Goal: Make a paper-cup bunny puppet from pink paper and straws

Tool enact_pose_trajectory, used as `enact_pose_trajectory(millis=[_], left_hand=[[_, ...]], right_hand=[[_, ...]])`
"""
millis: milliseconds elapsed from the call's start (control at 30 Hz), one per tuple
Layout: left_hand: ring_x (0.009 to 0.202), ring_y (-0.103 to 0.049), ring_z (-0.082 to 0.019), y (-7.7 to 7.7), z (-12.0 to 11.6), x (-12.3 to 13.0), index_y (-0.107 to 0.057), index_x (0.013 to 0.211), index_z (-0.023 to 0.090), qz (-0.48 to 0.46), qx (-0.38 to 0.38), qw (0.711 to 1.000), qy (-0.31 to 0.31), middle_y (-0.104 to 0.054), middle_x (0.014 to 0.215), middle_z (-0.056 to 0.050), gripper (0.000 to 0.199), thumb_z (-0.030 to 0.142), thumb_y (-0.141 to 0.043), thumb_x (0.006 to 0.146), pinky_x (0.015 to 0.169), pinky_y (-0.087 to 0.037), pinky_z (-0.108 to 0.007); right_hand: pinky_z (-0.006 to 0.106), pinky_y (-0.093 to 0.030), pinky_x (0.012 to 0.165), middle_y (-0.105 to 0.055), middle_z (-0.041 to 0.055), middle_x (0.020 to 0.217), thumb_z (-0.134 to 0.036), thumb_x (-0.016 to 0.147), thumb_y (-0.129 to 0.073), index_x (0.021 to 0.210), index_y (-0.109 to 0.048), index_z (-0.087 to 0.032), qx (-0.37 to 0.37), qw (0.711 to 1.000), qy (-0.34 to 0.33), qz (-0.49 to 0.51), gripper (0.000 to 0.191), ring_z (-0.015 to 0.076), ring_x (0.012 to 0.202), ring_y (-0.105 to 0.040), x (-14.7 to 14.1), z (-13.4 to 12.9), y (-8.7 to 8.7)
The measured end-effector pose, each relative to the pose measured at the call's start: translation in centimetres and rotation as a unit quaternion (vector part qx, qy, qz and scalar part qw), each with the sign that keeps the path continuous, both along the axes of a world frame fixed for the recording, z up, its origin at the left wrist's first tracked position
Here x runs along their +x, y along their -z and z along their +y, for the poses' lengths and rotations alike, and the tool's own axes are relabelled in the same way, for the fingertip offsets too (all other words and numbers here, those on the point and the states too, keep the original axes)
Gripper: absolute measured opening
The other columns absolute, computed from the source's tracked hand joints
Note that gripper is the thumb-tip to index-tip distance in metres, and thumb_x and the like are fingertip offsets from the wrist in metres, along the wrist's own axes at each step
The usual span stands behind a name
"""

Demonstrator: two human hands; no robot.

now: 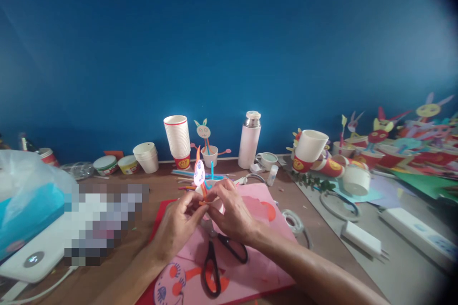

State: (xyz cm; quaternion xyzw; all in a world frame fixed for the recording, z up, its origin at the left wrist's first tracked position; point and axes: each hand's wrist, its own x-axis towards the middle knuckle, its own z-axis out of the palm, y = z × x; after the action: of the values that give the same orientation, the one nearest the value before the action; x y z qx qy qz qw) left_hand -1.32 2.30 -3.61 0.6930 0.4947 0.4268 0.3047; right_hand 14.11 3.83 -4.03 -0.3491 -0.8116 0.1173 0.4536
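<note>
- Our left grip (199, 203), nearly closed, pinches an orange strip (203, 203).
- Our right grip (209, 203), similarly closed, holds it too.
- Below, scissors (213, 234) lie on pink paper (263, 264).

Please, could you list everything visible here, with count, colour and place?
Paper face: one, white, above hands
Orange strip: one, orange, at fingertips
Scissors: one, black handles, on paper
Paper: several sheets, pink, centre
Cup stacks: two, white, back left
Puppet cup: one, white, left of flask
Flask: one, pale, back centre
Tubs: two, green, yellow, back left
Tape roll: one, pale, right of paper
Charger: one, white, right
Power strip: one, white, far right
Power bank: one, white, left
Bag: one, partly blue, far left
Cup figures: several, multicoloured, back right
Wall: one, blue, behind
Table: one, brown, beneath
Left hand, right hand: two, bare, centre
</note>
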Motion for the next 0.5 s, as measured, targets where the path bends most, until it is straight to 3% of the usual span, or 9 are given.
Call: enact_pose_trajectory(millis=[300, 500], left_hand=[[0.055, -0.059, -0.011, 0.14, -0.02, 0.07, -0.056, 0.078, 0.019, -0.017, -0.020, 0.999, 0.022, -0.064, 0.068, 0.001, 0.012, 0.031, -0.057, 0.075, 0.053, -0.046, -0.019], [0.059, -0.060, -0.012, 0.38, 0.45, -0.11, -0.055, 0.078, 0.019, -0.027, -0.016, 0.999, 0.007, -0.063, 0.069, 0.001, 0.015, 0.034, -0.057, 0.075, 0.056, -0.046, -0.020]], right_hand=[[0.034, -0.038, 0.073, -0.056, 0.0021, 0.076, -0.008, 0.071, -0.050, 0.078, -0.050, -0.020, 0.008, 1.000, -0.011, 0.000, 0.014, 0.0197, 0.082, -0.046, -0.02, 0.15, 0.19], [0.039, -0.035, 0.083, -0.060, 0.0028, 0.087, -0.017, 0.075, -0.056, 0.090, -0.051, -0.020, 0.014, 1.000, 0.012, -0.021, 0.017, 0.0199, 0.086, -0.048, 0.06, 0.52, 0.53]])
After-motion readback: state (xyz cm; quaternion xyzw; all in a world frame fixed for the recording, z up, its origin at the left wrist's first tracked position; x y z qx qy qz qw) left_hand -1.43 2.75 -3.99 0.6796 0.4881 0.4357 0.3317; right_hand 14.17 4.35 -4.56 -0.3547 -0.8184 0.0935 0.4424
